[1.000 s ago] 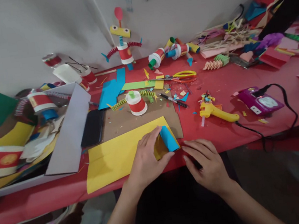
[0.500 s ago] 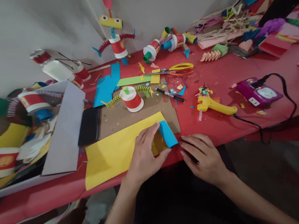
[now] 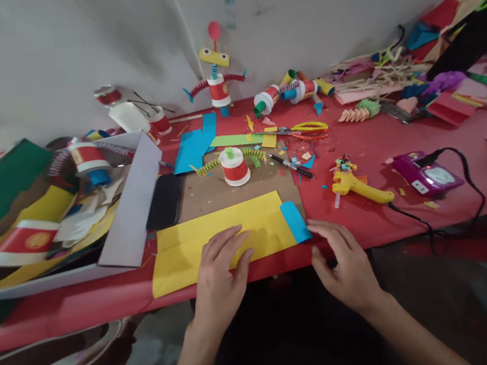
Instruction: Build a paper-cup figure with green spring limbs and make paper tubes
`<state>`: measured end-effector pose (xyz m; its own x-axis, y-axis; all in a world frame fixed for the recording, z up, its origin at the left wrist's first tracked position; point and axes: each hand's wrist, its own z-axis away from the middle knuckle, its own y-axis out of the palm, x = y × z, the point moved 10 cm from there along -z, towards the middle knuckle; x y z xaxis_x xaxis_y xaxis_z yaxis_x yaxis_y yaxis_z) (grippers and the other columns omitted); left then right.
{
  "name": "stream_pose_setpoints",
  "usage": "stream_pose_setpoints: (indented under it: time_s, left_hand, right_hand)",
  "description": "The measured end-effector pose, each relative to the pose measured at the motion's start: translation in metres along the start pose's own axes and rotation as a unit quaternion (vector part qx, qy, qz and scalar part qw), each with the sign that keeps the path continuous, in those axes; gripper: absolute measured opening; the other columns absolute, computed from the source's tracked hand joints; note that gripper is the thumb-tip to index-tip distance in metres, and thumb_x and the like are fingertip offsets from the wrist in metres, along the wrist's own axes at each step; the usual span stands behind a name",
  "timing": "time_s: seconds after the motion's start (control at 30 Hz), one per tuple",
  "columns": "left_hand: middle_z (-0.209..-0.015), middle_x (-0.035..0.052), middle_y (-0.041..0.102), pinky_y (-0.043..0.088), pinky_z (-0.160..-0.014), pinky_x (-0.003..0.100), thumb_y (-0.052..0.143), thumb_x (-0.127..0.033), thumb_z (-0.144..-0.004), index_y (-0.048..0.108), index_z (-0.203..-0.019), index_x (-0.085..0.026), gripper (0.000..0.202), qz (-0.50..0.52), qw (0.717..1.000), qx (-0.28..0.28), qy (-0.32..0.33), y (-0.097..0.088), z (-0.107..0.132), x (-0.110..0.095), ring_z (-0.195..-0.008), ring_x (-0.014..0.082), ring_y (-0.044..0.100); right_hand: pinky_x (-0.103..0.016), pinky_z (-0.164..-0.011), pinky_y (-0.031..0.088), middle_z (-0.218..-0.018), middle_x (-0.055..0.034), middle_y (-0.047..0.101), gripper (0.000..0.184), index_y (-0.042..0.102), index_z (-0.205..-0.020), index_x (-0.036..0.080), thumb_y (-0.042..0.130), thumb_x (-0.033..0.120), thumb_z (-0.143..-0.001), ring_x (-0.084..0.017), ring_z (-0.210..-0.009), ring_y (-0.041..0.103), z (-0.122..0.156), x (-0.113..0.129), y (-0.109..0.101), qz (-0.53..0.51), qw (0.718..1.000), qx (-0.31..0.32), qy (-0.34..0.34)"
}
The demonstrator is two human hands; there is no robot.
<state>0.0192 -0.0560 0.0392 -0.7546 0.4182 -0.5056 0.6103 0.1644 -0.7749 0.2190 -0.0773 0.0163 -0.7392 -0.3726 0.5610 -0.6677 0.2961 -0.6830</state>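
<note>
A yellow paper sheet (image 3: 214, 234) lies on the red table (image 3: 353, 132) near its front edge, with a small blue paper piece (image 3: 296, 221) at its right end. My left hand (image 3: 220, 275) rests flat on the yellow sheet, fingers stretched out. My right hand (image 3: 346, 262) hovers at the table edge just right of the blue piece, fingers loosely apart, fingertips close to it. Neither hand holds anything.
Behind the sheet: brown cardboard (image 3: 208, 190), a red-and-white paper cup (image 3: 235, 167) with green spring arms, a black phone (image 3: 165, 202), a pen (image 3: 291, 166), yellow scissors (image 3: 308, 128), a yellow glue gun (image 3: 358, 184), a purple device (image 3: 425, 170) with cable. A cup robot (image 3: 217, 81) stands by the wall. Paper piles left and right.
My left hand let go of the curled blue piece and slid left to lie flat on the yellow sheet. The blue piece now lies flat. The view shifted slightly.
</note>
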Motion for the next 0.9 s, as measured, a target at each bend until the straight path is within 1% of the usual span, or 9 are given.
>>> stream_pose_setpoints:
  time_s: [0.1,0.17,0.27,0.33,0.47,0.6,0.7,0.8,0.9]
  left_hand:
    - [-0.11,0.0046,0.068,0.05,-0.093,0.04,0.057,-0.013,-0.087,0.065,-0.107,-0.025,0.025,0.007,0.999,-0.035,-0.006,-0.014,0.025,0.007,-0.106,0.0202,0.061]
    - [-0.109,0.005,0.068,0.051,-0.092,0.041,0.057,-0.013,-0.087,0.065,-0.106,-0.025,0.024,-0.006,0.998,-0.059,-0.018,-0.026,0.042,0.018,-0.105,0.0208,0.061]
    - [-0.109,0.0062,0.068,0.05,-0.092,0.045,0.056,-0.016,-0.087,0.065,-0.104,-0.024,0.02,-0.074,0.992,-0.094,-0.049,-0.051,0.06,0.048,-0.105,0.0233,0.061]
    - [-0.109,0.008,0.067,0.049,-0.093,0.048,0.055,-0.022,-0.088,0.064,-0.105,-0.023,0.02,-0.126,0.985,-0.093,-0.076,-0.064,0.066,0.071,-0.106,0.026,0.06]
    - [-0.124,0.0134,0.059,0.047,-0.095,0.051,0.055,-0.034,-0.087,0.06,-0.118,-0.021,0.034,-0.212,0.96,-0.087,-0.159,-0.079,0.073,0.108,-0.111,0.0317,0.056]
    - [-0.129,0.0146,0.056,0.044,-0.097,0.051,0.055,-0.037,-0.087,0.056,-0.125,-0.019,0.043,-0.22,0.95,-0.089,-0.202,-0.077,0.081,0.114,-0.115,0.0325,0.053]
    - [-0.129,0.0156,0.055,0.042,-0.098,0.051,0.056,-0.038,-0.085,0.055,-0.127,-0.018,0.046,-0.221,0.942,-0.093,-0.237,-0.077,0.091,0.116,-0.119,0.033,0.05]
    - [-0.128,0.0172,0.055,0.038,-0.1,0.054,0.059,-0.039,-0.083,0.054,-0.128,-0.019,0.05,-0.218,0.931,-0.118,-0.269,-0.085,0.103,0.119,-0.122,0.0346,0.047]
    - [-0.129,0.0178,0.051,0.034,-0.103,0.056,0.062,-0.041,-0.079,0.053,-0.13,-0.019,0.057,-0.172,0.916,-0.165,-0.322,-0.094,0.119,0.125,-0.123,0.0356,0.046]
  right_hand:
    - [-0.047,-0.098,0.047,-0.125,-0.0148,0.056,0.045,0.047,-0.13,0.017,0.054,0.023,-0.087,-0.028,-0.117,0.052,-0.004,0.002,0.007,0.01,1.0,0.014,0.009]
    - [-0.046,-0.099,0.046,-0.128,-0.0147,0.053,0.049,0.047,-0.133,0.018,0.058,0.029,-0.086,-0.028,-0.12,0.05,-0.006,0.004,0.011,0.038,0.999,0.02,0.003]
    - [-0.041,-0.095,0.049,-0.121,-0.0124,0.058,0.041,0.052,-0.129,0.02,0.056,0.025,-0.089,-0.025,-0.112,0.056,-0.014,0.007,0.013,0.065,0.998,0.008,-0.021]
    - [-0.038,-0.092,0.051,-0.114,-0.0117,0.062,0.036,0.055,-0.125,0.019,0.054,0.023,-0.09,-0.023,-0.106,0.059,-0.024,0.008,0.009,0.076,0.996,-0.015,-0.038]
    - [-0.04,-0.089,0.051,-0.111,-0.0139,0.064,0.034,0.058,-0.121,0.015,0.053,0.025,-0.089,-0.026,-0.103,0.06,-0.063,0.006,0.004,0.118,0.989,-0.056,-0.068]
    - [-0.043,-0.083,0.051,-0.111,-0.0164,0.065,0.037,0.057,-0.123,0.012,0.05,0.023,-0.089,-0.03,-0.098,0.062,-0.11,-0.01,0.032,0.159,0.985,-0.008,-0.072]
    - [-0.044,-0.08,0.052,-0.11,-0.0188,0.065,0.038,0.056,-0.124,0.01,0.048,0.026,-0.09,-0.031,-0.098,0.061,-0.131,-0.021,0.055,0.167,0.982,0.034,-0.075]
    - [-0.049,-0.09,0.047,-0.118,-0.0215,0.061,0.041,0.055,-0.125,0.009,0.048,0.029,-0.09,-0.033,-0.109,0.055,-0.13,-0.017,0.058,0.183,0.977,0.029,-0.104]
    - [-0.051,-0.097,0.042,-0.119,-0.0206,0.059,0.04,0.056,-0.124,0.01,0.049,0.032,-0.091,-0.033,-0.114,0.051,-0.107,-0.004,0.043,0.188,0.976,-0.003,-0.107]
